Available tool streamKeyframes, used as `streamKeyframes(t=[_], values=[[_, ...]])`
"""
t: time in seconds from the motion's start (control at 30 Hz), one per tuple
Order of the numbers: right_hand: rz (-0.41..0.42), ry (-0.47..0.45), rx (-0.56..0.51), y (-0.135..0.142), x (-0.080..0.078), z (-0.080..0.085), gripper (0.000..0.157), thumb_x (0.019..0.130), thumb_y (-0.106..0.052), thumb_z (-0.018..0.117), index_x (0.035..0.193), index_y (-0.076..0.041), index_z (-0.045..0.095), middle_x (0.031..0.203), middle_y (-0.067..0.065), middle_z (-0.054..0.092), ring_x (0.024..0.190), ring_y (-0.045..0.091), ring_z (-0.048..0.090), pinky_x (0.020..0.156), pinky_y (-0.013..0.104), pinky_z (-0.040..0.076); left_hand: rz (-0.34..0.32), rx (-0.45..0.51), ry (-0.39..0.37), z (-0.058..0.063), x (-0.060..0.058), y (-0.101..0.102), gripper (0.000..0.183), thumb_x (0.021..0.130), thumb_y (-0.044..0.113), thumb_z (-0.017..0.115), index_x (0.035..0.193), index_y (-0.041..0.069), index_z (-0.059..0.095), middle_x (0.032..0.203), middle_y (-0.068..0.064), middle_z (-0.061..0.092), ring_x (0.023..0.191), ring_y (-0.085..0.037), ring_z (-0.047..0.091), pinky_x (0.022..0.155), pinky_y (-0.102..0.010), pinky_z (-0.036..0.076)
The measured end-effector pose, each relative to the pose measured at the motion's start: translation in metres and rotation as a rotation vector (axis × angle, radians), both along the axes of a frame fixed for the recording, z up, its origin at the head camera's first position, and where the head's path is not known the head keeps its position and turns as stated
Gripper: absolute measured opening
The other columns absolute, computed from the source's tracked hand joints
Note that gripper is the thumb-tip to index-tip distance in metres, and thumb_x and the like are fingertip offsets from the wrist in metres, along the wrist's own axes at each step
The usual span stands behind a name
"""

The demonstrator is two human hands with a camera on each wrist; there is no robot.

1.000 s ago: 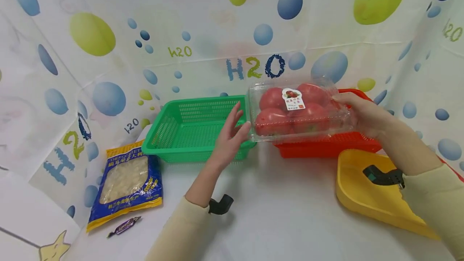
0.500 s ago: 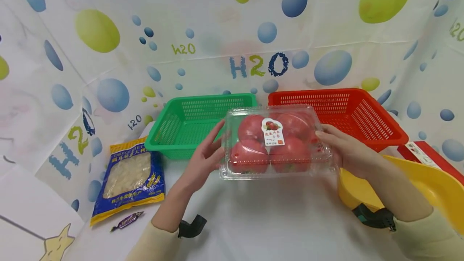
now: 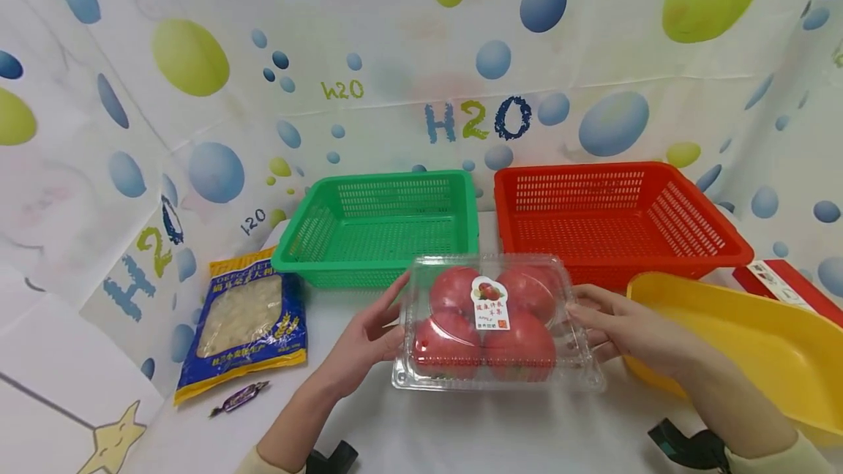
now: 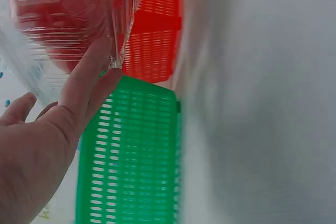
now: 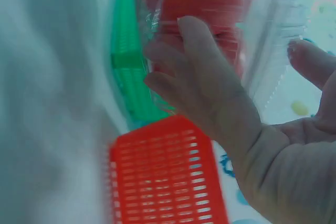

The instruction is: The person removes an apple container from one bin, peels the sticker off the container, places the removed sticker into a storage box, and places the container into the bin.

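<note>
A clear plastic box of apples (image 3: pixel 487 328), with several red fruits and a white label, is held above the table between both hands. My left hand (image 3: pixel 358 346) rests its nearly straight fingers against the box's left end; in the left wrist view the fingers (image 4: pixel 86 80) lie along the plastic and the thumb stands apart. At the other end my right hand (image 3: pixel 632 331) grips the box, its thumb by the lid's edge. In the right wrist view its fingers (image 5: pixel 205 61) bend against the side. Part of each hand's fingers is hidden behind the box.
Behind the box stand a green basket (image 3: pixel 382 269) and a red basket (image 3: pixel 612 265). A yellow tray (image 3: pixel 751 335) and a red box (image 3: pixel 790 287) are at right. At left lie a blue-and-yellow pasta bag (image 3: pixel 244 320) and a purple wrapped candy (image 3: pixel 238 399).
The box of apples came from in front of the red basket toward me, down and slightly left, in my right hand. My left hand moved down and left and met its left end.
</note>
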State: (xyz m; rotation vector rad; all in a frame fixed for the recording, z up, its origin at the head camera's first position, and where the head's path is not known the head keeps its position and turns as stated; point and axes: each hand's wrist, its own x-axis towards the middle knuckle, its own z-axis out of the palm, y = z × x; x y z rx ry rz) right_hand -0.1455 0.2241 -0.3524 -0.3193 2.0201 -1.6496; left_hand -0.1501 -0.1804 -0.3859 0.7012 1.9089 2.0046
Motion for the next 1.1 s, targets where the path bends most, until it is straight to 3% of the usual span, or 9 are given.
streamKeyframes(t=[0.2,0.47,0.57,0.83,1.1], values=[[-0.012,-0.008,0.022,0.000,0.003,-0.008,0.072,0.105,-0.032,0.054,0.158,0.002,0.018,0.137,0.022,0.055,0.110,0.034,0.063,0.090,0.044,0.055,-0.040,-0.006,-0.039,-0.011,-0.001,-0.001,0.086,0.096,0.024,0.071,0.164,0.022,0.017,0.160,-0.029,0.025,0.134,-0.048,0.045,0.093,-0.047,0.054],[-0.027,-0.048,0.113,-0.002,0.006,-0.011,0.079,0.103,-0.038,0.056,0.158,0.004,0.018,0.130,0.017,0.061,0.105,0.030,0.063,0.089,0.041,0.055,-0.035,-0.055,-0.088,-0.016,-0.002,-0.004,0.084,0.097,0.030,0.070,0.163,0.023,0.019,0.157,-0.032,0.027,0.127,-0.044,0.054,0.089,-0.048,0.056],[-0.035,-0.052,0.127,-0.005,0.003,-0.015,0.080,0.103,-0.040,0.057,0.157,0.005,0.020,0.126,0.015,0.063,0.102,0.030,0.063,0.087,0.039,0.056,-0.037,-0.054,-0.123,-0.018,-0.003,-0.004,0.084,0.098,0.028,0.069,0.163,0.023,0.018,0.159,-0.031,0.024,0.132,-0.045,0.048,0.090,-0.049,0.055],[-0.023,-0.078,0.012,-0.013,-0.005,-0.029,0.076,0.106,-0.035,0.053,0.154,0.012,0.020,0.111,0.014,0.068,0.094,0.029,0.068,0.081,0.038,0.059,-0.035,-0.051,-0.217,-0.027,-0.008,-0.001,0.079,0.101,0.015,0.062,0.164,0.020,0.013,0.161,-0.032,0.016,0.139,-0.048,0.036,0.097,-0.051,0.051],[-0.088,-0.044,0.124,-0.014,-0.006,-0.030,0.079,0.105,-0.040,0.053,0.153,0.014,0.020,0.124,0.018,0.062,0.098,0.027,0.064,0.082,0.040,0.058,-0.061,-0.044,-0.218,-0.035,-0.014,0.001,0.085,0.100,0.021,0.065,0.164,0.018,0.010,0.161,-0.033,0.015,0.143,-0.048,0.029,0.102,-0.051,0.047]])
